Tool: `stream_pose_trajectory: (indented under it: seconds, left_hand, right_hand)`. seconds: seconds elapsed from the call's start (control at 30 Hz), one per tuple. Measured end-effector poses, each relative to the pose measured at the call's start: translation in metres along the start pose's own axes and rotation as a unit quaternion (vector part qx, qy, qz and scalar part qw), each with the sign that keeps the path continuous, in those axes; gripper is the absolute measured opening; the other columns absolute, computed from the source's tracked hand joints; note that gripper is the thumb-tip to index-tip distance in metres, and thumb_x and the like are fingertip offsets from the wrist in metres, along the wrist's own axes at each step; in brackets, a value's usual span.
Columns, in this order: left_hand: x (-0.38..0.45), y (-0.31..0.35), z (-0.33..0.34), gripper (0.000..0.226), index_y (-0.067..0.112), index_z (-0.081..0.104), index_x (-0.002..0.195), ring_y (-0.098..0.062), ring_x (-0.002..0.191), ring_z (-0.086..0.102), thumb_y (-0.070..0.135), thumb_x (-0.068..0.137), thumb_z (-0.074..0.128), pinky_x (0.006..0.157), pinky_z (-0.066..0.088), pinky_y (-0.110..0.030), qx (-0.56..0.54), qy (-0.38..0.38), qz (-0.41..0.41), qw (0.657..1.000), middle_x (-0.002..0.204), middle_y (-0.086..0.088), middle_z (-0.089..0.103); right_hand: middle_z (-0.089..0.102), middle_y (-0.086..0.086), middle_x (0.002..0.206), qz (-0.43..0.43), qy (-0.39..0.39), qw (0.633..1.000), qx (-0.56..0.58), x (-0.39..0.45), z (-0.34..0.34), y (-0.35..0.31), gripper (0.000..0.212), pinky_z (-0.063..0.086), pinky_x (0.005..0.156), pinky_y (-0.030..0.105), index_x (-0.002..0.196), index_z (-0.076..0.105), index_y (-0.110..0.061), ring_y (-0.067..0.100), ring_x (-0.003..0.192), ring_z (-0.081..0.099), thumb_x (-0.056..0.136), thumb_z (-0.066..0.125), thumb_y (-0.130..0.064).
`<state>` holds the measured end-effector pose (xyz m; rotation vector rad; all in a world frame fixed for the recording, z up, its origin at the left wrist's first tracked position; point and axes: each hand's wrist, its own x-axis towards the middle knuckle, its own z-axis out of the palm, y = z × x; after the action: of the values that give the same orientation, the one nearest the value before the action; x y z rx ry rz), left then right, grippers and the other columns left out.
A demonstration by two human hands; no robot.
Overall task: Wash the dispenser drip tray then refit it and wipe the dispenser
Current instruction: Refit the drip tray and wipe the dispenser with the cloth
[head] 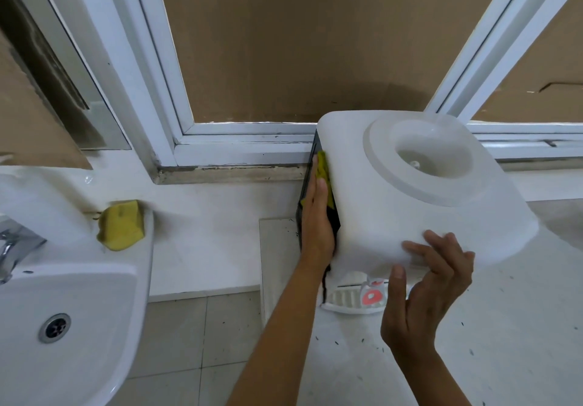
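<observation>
A white water dispenser (394,203) with a round bottle well on top stands on the counter at the right. My left hand (318,216) lies flat against its dark left side and presses a yellow-green cloth (323,168) to it with straight fingers. My right hand (432,288) holds the dispenser's front top edge, fingers curled over it and thumb below. Under that edge sits the white slotted drip tray (342,300), fitted at the dispenser's base, beside a red tap (372,295).
A white sink (72,311) with a chrome tap (12,247) fills the lower left. A yellow sponge (121,225) lies on its rim. A window frame (239,146) with brown board behind runs along the back. Tiled floor shows between sink and counter.
</observation>
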<state>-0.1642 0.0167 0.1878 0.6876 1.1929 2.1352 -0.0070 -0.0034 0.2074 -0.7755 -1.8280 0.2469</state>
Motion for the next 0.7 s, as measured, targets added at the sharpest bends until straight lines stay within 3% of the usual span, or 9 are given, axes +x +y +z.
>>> stream_pose_trajectory:
  seconds: [0.13, 0.33, 0.43, 0.53, 0.7]
  left_hand:
    - [0.039, -0.006, -0.005, 0.053, 0.036, 0.033, 0.148, -0.015, 0.144, 0.030, 0.053, 0.098, 0.038, 0.119, 0.021, -0.052, 0.019, -0.005, -0.019, 1.000, 0.154, 0.011, 0.035]
    - [0.072, -0.065, -0.032, 0.051, 0.032, 0.033, 0.148, -0.023, 0.145, 0.029, 0.050, 0.101, 0.035, 0.117, 0.021, -0.055, 0.024, -0.003, -0.067, 0.997, 0.155, 0.003, 0.035]
    - [0.048, -0.152, -0.069, 0.061, 0.031, 0.038, 0.146, -0.032, 0.145, 0.027, 0.063, 0.094, 0.040, 0.116, 0.018, -0.060, 0.050, 0.039, -0.191, 0.980, 0.154, -0.005, 0.036]
    - [0.005, -0.219, -0.092, 0.062, 0.033, 0.041, 0.144, -0.028, 0.144, 0.030, 0.065, 0.091, 0.043, 0.117, 0.021, -0.055, 0.047, 0.075, -0.233, 0.968, 0.152, -0.001, 0.040]
    - [-0.039, -0.198, -0.092, 0.064, 0.036, 0.052, 0.136, -0.019, 0.132, 0.048, 0.071, 0.083, 0.047, 0.115, 0.031, -0.048, 0.010, 0.117, -0.273, 0.955, 0.139, 0.006, 0.056]
  right_hand:
    - [0.044, 0.012, 0.130, 0.006, -0.008, 0.999, -0.036, 0.003, 0.003, -0.004, 0.038, 0.012, 0.119, 0.053, 0.124, 0.050, -0.010, 0.034, 0.134, 0.036, 0.088, 0.046, -0.019]
    - [0.044, 0.011, 0.129, 0.009, -0.007, 0.999, -0.050, 0.002, 0.005, -0.002, 0.038, 0.011, 0.119, 0.050, 0.124, 0.049, -0.011, 0.033, 0.133, 0.035, 0.087, 0.045, -0.020]
    - [0.043, 0.011, 0.129, 0.010, -0.008, 0.999, -0.047, 0.001, 0.006, -0.002, 0.039, 0.011, 0.119, 0.049, 0.125, 0.049, -0.012, 0.027, 0.136, 0.033, 0.087, 0.045, -0.019]
    - [0.043, 0.011, 0.129, 0.010, -0.001, 0.999, -0.048, 0.001, 0.007, 0.001, 0.039, 0.011, 0.119, 0.048, 0.124, 0.049, -0.012, 0.014, 0.139, 0.027, 0.086, 0.045, -0.020]
    - [0.043, 0.011, 0.129, 0.011, -0.001, 0.999, -0.051, -0.001, 0.008, 0.001, 0.039, 0.010, 0.119, 0.048, 0.125, 0.049, -0.012, 0.013, 0.141, 0.025, 0.087, 0.044, -0.019]
